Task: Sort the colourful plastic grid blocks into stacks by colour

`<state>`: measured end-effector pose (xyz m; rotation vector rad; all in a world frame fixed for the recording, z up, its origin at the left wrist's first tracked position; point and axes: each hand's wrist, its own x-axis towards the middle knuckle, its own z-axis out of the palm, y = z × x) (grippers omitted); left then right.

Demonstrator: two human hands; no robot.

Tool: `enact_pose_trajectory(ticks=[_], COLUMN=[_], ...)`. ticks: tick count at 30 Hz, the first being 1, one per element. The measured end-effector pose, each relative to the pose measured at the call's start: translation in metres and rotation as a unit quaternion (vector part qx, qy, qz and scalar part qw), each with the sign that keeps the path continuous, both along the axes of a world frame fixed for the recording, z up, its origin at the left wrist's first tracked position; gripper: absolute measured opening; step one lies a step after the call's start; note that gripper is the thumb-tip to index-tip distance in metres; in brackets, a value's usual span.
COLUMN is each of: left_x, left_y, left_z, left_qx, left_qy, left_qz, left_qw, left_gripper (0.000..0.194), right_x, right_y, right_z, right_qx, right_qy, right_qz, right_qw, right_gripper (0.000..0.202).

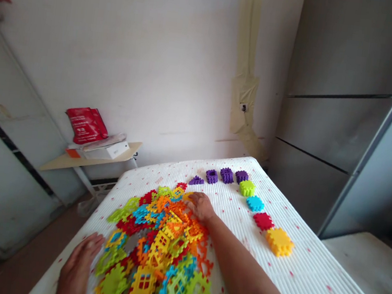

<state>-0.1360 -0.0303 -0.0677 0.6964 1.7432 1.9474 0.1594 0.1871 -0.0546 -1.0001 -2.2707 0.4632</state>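
A heap of plastic interlocking building tiles (161,243) in yellow, orange, red, green and blue lies on the table, some with window cut-outs. My right hand (201,206) reaches to the far right side of this heap. Its fingers are curled on a yellow tile (187,196), which they partly hide. At the near left edge of the heap, my left hand (79,266) rests with fingers stretched out, and no tile shows in it.
Purple stacks (226,175) stand along the far side. Down the right run a green stack (247,188), blue tiles (255,203), red tiles (263,220) and a yellow stack (279,241). A quilted white cloth (308,280) covers the table. A grey fridge (322,119) stands right.
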Motion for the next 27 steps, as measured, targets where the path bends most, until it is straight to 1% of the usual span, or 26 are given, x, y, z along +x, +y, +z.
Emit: enact_pose_trajectory(ticks=[2, 5, 7, 10, 13, 16, 19, 23, 25, 27], left_x=[0.002, 0.005, 0.007, 0.01, 0.012, 0.011, 0.009, 0.008, 0.009, 0.01], left_y=[0.0, 0.0, -0.001, -0.001, -0.001, -0.001, -0.002, -0.002, -0.002, -0.003], left_z=[0.002, 0.005, 0.007, 0.01, 0.011, 0.011, 0.008, 0.006, 0.006, 0.008], left_qx=[0.002, 0.009, 0.013, 0.01, 0.014, 0.02, 0.028, 0.035, 0.037, 0.044], left_qy=[-0.011, -0.01, -0.003, -0.002, -0.009, -0.009, -0.006, -0.003, 0.003, 0.008], left_qz=[-0.002, 0.002, 0.005, 0.004, 0.004, 0.002, 0.002, -0.001, 0.0, 0.004], left_qw=[1.0, 1.0, 1.0, 1.0, 1.0, 1.0, 1.0, 0.999, 0.999, 0.999], left_gripper=[0.046, 0.047, 0.046, 0.047, 0.048, 0.05, 0.051, 0.05, 0.05, 0.052], right_x=[0.003, 0.008, 0.011, 0.013, 0.012, 0.01, 0.01, 0.015, 0.017, 0.019], right_y=[0.002, 0.004, 0.004, 0.003, 0.002, 0.0, -0.005, -0.014, -0.018, -0.02], right_z=[0.0, 0.002, 0.003, 0.003, 0.0, -0.002, 0.002, 0.01, 0.012, 0.011], right_qx=[-0.029, -0.103, -0.154, -0.207, -0.246, -0.285, -0.312, -0.317, -0.32, -0.316], right_qy=[0.056, 0.151, 0.205, 0.272, 0.337, 0.361, 0.377, 0.388, 0.398, 0.422], right_qz=[0.01, -0.007, -0.022, -0.031, -0.016, 0.019, 0.028, 0.04, 0.033, 0.008], right_qw=[0.998, 0.983, 0.966, 0.939, 0.909, 0.888, 0.872, 0.865, 0.859, 0.85], right_gripper=[0.044, 0.044, 0.043, 0.041, 0.034, 0.027, 0.025, 0.025, 0.026, 0.027])
